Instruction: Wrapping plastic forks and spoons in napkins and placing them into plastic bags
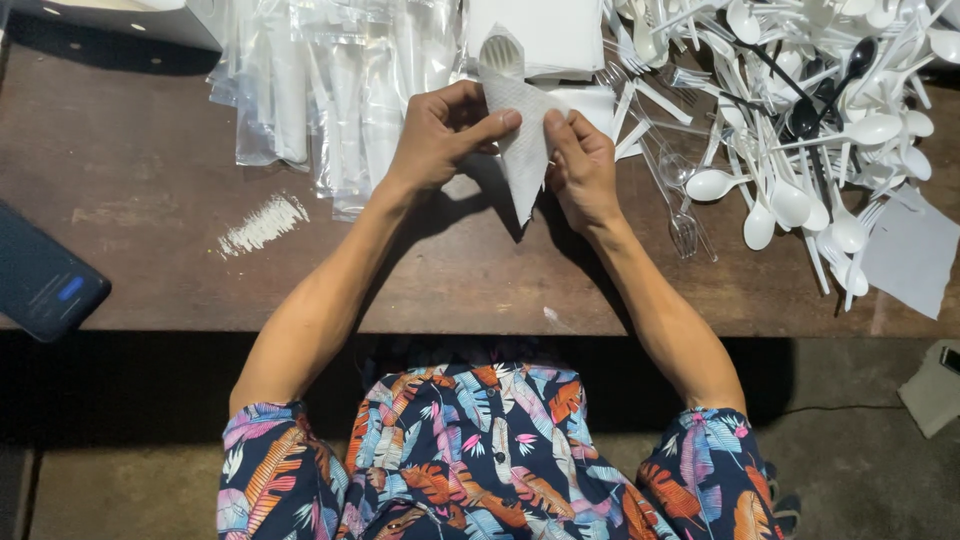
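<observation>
Wrapping white cutlery in a napkin above the tabletop, near its far edge.

Left hand and right hand both pinch the napkin, fingers pressed on its folds. A loose fold could let the cutlery slide out the top. Bags crowd the far edge, a spoon pile fills the right corner, a phone overhangs the near left edge; open room lies left.
</observation>
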